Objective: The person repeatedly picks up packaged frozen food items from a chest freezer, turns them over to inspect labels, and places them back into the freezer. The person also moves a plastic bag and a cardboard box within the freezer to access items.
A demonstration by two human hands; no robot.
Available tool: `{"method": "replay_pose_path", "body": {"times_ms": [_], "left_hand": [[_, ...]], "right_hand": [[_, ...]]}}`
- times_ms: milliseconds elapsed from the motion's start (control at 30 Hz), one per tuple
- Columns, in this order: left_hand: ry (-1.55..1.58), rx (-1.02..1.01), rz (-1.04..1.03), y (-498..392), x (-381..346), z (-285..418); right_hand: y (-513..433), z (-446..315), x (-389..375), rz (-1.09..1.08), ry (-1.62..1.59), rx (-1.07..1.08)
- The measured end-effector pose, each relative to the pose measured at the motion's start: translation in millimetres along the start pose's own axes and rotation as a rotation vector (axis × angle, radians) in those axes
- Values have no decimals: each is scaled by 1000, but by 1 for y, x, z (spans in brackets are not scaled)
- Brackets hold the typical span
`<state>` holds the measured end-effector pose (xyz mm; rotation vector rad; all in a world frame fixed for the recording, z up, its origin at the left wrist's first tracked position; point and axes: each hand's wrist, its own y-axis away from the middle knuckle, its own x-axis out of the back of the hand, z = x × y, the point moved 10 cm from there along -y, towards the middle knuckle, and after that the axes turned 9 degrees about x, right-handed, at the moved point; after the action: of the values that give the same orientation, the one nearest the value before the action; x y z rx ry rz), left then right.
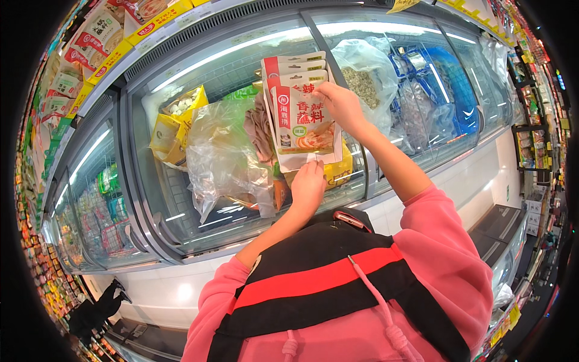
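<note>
An open-topped white display box [336,156] of red-and-white sauce packets stands on the sliding glass lid of a chest freezer, before my chest. Several packets [304,118] overlap in it, the front one showing a picture of food. My right hand [337,105] pinches the upper right edge of a packet between thumb and fingers. My left hand [309,182] is at the box's lower front edge, fingertips against it; its fingers are partly turned away, so its grip is unclear. Beside the box on the left lies a clear plastic bag [226,154] inside the freezer.
Through the freezer glass show a yellow bag [174,131], a bag of grey-brown pieces [362,81] and blue packages [414,63]. A shelf of sauce packets [97,40] runs above the freezer at the left. A person in dark clothes [97,310] is at the lower left.
</note>
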<state>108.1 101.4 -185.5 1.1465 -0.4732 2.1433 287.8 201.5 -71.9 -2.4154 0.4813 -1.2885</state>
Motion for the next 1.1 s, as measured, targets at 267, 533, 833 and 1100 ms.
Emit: {"method": "replay_pose_path", "body": {"times_ms": [267,533,833,1100], "left_hand": [[-112,78,12,-24,0,-12],[-125,164,-34,-17,-30,-29],[44,127,104,-28,-27,-18],[133,351,483,6,93,-96]], "right_hand": [[-12,7,-23,-96,-104,23],[4,-20,5,143,141,194],[32,1,-18,84,177,174],[179,57,-35,-18,18,-325]]}}
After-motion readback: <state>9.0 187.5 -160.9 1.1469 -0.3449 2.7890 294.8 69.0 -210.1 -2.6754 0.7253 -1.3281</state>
